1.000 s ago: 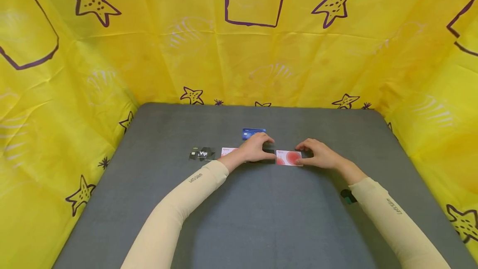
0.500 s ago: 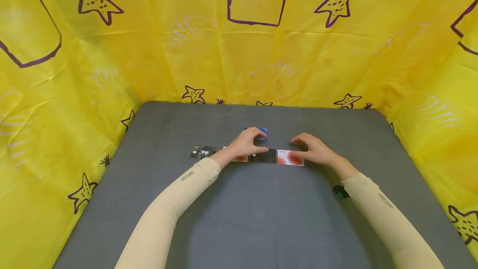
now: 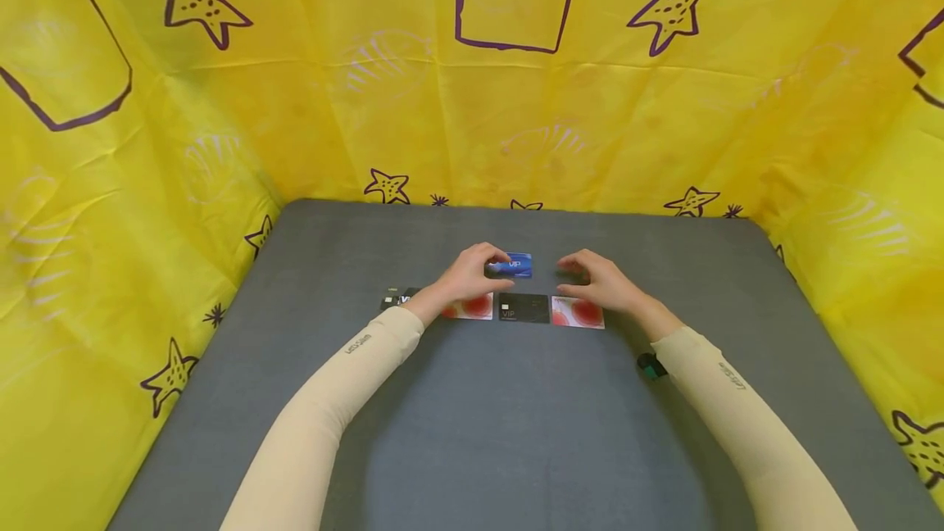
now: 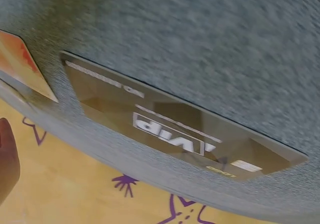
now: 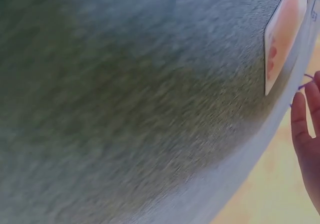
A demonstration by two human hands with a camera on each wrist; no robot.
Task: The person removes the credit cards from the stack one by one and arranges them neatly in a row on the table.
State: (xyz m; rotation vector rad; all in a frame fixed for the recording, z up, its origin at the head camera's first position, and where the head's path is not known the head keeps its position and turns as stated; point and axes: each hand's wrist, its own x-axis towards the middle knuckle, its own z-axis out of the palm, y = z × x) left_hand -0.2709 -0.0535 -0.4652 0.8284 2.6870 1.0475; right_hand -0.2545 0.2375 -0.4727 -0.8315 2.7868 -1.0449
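Several bank-style cards lie flat in a row on the grey table. From the left they are a black Vip card (image 4: 170,119), a red-and-white card (image 3: 478,306), a black VIP card (image 3: 524,308) and another red-and-white card (image 3: 578,313). Behind the row is a blue VIP card (image 3: 520,265). My left hand (image 3: 468,273) is over its left end, thumb and fingers apart, and its wrist hides part of the Vip card. To the right of the blue card my right hand (image 3: 603,281) hovers with parted fingers, holding nothing, behind the right red-and-white card.
The grey table (image 3: 472,416) reaches back to a yellow cloth backdrop (image 3: 413,121) with starfish drawings, which also encloses both sides. A small black-and-green item (image 3: 651,366) sits at the right sleeve.
Both hands have left the row's right end and moved back toward the blue card, the left one also leftward. The black VIP card is uncovered now.
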